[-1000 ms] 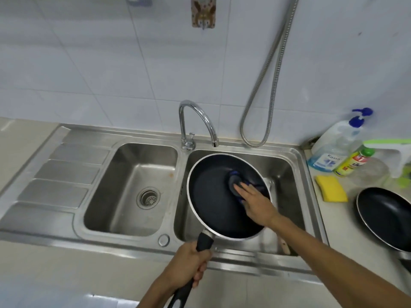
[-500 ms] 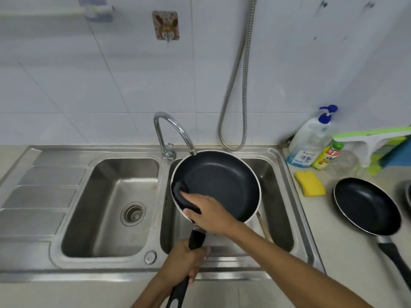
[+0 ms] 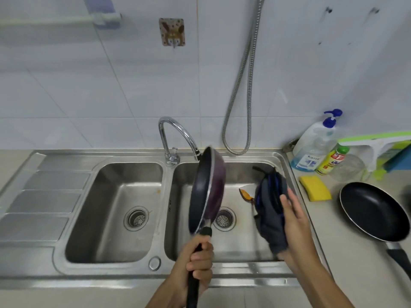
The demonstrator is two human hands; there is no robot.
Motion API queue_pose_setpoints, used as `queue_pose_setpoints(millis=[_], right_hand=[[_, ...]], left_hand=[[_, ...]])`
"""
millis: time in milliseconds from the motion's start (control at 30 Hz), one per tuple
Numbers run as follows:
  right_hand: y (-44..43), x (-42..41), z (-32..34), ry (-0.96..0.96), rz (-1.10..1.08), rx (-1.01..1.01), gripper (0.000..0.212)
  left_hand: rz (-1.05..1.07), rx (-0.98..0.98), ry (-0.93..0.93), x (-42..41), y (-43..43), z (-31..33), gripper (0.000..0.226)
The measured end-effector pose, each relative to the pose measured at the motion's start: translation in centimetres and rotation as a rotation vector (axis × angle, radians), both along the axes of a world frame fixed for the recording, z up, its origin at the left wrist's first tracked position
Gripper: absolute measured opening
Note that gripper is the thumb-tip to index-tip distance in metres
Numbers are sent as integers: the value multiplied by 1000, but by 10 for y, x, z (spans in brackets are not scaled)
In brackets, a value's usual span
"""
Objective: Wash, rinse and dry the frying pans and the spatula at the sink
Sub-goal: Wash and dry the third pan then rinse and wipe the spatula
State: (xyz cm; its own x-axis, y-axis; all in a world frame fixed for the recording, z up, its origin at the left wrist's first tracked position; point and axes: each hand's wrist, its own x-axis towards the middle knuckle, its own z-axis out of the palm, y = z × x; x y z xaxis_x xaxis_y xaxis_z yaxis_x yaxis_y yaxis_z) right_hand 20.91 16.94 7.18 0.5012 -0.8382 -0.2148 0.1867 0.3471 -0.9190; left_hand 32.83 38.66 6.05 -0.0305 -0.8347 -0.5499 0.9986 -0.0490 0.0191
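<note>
My left hand (image 3: 195,263) grips the black handle of a frying pan (image 3: 206,190), which stands on edge over the right basin, its purple underside facing right. My right hand (image 3: 293,221) holds a dark grey cloth (image 3: 270,205) with blue trim beside the pan, apart from it. A wooden spatula (image 3: 245,194) lies in the right basin, partly hidden behind the cloth. A second black frying pan (image 3: 373,212) sits on the counter to the right.
The double steel sink (image 3: 164,196) has a curved tap (image 3: 175,138) behind the divider and a drainboard on the left. A yellow sponge (image 3: 314,187), a soap pump bottle (image 3: 315,145), a small green-capped bottle (image 3: 331,160) and a hanging metal hose (image 3: 242,90) are at the right.
The pan has turned from face-up to standing on edge. My right hand with the cloth has left the pan's inside and moved right, over the right basin.
</note>
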Motion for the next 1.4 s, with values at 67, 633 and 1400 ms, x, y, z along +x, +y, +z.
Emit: queue_pose_setpoints(millis=[67, 633, 1400], right_hand=[[23, 8, -4, 27, 81, -111, 44], [-65, 121, 3, 533, 245, -666, 33], [-56, 60, -15, 500, 57, -592, 39]], left_hand=[[-113, -6, 2, 1, -2, 4, 37], [-592, 180, -599, -32, 10, 3, 33], [-633, 129, -850, -11, -6, 20, 22]])
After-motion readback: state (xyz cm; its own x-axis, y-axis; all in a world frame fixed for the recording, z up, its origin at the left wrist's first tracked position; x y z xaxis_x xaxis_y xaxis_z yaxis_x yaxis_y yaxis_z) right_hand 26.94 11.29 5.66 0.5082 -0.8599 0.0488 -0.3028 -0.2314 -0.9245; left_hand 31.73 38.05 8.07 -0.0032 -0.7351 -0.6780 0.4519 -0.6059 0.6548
